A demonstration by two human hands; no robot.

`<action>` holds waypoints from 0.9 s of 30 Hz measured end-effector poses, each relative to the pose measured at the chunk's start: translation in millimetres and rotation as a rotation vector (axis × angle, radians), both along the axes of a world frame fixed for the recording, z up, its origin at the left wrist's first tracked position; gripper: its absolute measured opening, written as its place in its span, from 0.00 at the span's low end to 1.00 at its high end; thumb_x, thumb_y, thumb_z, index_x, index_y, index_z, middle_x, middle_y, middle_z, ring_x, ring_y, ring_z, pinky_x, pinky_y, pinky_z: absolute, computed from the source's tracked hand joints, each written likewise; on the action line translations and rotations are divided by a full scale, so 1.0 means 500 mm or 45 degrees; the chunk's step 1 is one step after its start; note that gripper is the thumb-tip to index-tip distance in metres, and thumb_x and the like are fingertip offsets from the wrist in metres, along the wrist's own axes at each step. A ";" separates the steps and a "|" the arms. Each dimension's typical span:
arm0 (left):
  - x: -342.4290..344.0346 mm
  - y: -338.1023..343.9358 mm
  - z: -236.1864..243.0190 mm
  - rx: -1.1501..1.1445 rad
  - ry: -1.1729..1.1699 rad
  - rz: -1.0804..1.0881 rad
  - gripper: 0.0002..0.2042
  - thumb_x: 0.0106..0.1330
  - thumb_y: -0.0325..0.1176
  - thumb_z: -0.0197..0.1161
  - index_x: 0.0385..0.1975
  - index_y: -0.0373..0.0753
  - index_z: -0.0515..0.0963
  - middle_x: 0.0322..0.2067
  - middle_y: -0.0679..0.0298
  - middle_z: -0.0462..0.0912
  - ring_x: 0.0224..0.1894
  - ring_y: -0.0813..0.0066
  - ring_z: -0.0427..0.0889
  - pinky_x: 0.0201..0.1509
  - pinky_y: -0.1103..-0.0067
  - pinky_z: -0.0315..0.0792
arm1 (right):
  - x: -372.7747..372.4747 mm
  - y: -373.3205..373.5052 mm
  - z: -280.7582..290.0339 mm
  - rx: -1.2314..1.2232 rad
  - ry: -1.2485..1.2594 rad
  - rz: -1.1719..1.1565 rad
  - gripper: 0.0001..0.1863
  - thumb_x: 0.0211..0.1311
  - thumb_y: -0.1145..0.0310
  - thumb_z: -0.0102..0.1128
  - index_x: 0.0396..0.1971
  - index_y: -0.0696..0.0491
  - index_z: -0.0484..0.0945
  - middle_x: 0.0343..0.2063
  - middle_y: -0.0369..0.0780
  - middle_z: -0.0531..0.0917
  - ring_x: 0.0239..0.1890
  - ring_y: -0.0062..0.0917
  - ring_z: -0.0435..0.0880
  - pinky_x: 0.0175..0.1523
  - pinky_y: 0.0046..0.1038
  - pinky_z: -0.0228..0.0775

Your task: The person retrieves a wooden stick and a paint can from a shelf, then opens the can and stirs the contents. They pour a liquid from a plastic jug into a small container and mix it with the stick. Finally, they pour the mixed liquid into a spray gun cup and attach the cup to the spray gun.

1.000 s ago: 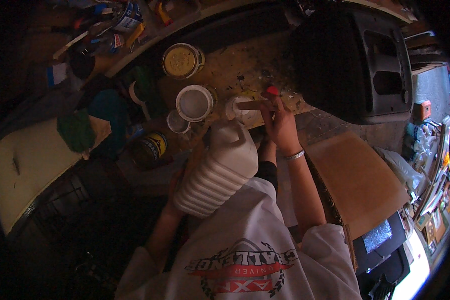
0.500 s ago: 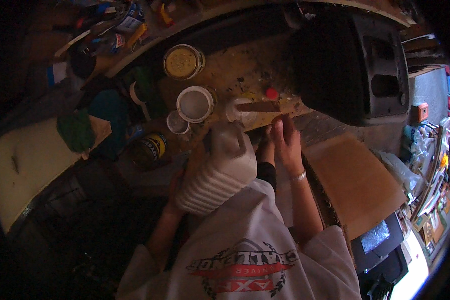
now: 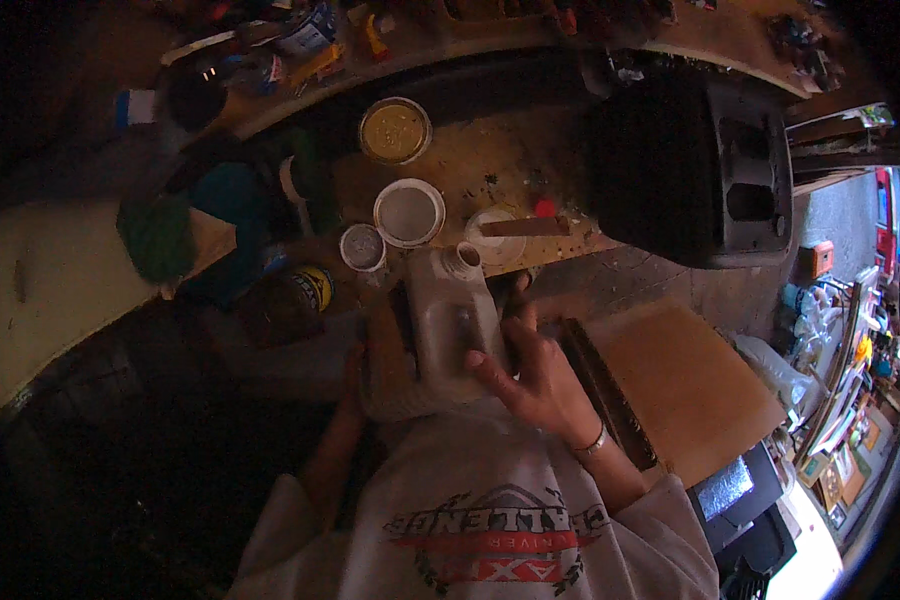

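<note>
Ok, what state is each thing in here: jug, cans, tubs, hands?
Plastic jug: uncapped, tilted, neck toward the bench.
Gold can: open, yellowish inside.
White tub: open, lid off.
Small cup: open.
Right hand: gripping the jug's side.
Left hand: against the jug's other side.

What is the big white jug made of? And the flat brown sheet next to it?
The jug looks like plastic: milky, dull, with moulded ribs and a round open neck. The brown sheet looks like cardboard: flat, matt, tan, with straight cut edges, though it could be thin board.

A paint-spattered workbench (image 3: 530, 170) carries open cans (image 3: 408, 212) and a stick (image 3: 523, 228).
</note>
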State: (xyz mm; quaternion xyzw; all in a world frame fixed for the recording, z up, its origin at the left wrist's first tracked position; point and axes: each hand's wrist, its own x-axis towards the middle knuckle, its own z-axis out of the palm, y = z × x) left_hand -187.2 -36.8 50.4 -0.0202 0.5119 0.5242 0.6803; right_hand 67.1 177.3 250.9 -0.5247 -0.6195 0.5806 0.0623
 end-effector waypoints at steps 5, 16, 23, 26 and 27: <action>0.020 0.084 0.031 0.237 0.353 -0.096 0.24 0.79 0.46 0.50 0.68 0.38 0.68 0.65 0.55 0.74 0.67 0.64 0.72 0.74 0.65 0.63 | -0.010 0.047 0.111 0.073 0.332 -0.126 0.24 0.59 0.61 0.73 0.46 0.64 0.76 0.36 0.51 0.81 0.40 0.37 0.82 0.47 0.34 0.73; 0.169 0.259 0.005 0.406 0.557 -0.429 0.27 0.71 0.42 0.68 0.64 0.36 0.68 0.59 0.55 0.77 0.63 0.63 0.77 0.69 0.65 0.70 | -0.002 0.320 0.193 0.795 -0.138 0.247 0.28 0.60 0.68 0.69 0.58 0.66 0.74 0.48 0.47 0.85 0.51 0.27 0.83 0.58 0.31 0.74; 0.235 0.241 -0.144 0.533 1.458 -0.398 0.47 0.54 0.45 0.82 0.69 0.33 0.61 0.65 0.47 0.68 0.70 0.53 0.69 0.72 0.63 0.65 | 0.033 0.462 -0.024 1.062 -0.088 0.346 0.28 0.58 0.62 0.70 0.55 0.62 0.77 0.45 0.55 0.84 0.50 0.51 0.82 0.57 0.44 0.72; 0.254 0.276 -0.166 0.504 1.458 -0.363 0.53 0.50 0.45 0.84 0.72 0.34 0.57 0.68 0.45 0.64 0.71 0.50 0.65 0.74 0.62 0.63 | 0.032 0.491 -0.134 1.154 -0.182 0.422 0.29 0.60 0.62 0.69 0.58 0.60 0.76 0.48 0.53 0.83 0.55 0.51 0.79 0.62 0.45 0.68; 0.258 0.290 -0.170 0.523 1.441 -0.337 0.54 0.48 0.44 0.85 0.72 0.33 0.56 0.67 0.45 0.64 0.71 0.50 0.65 0.73 0.61 0.63 | 0.029 0.494 -0.166 1.191 -0.177 0.445 0.28 0.60 0.62 0.69 0.58 0.60 0.75 0.49 0.52 0.83 0.56 0.50 0.78 0.63 0.45 0.67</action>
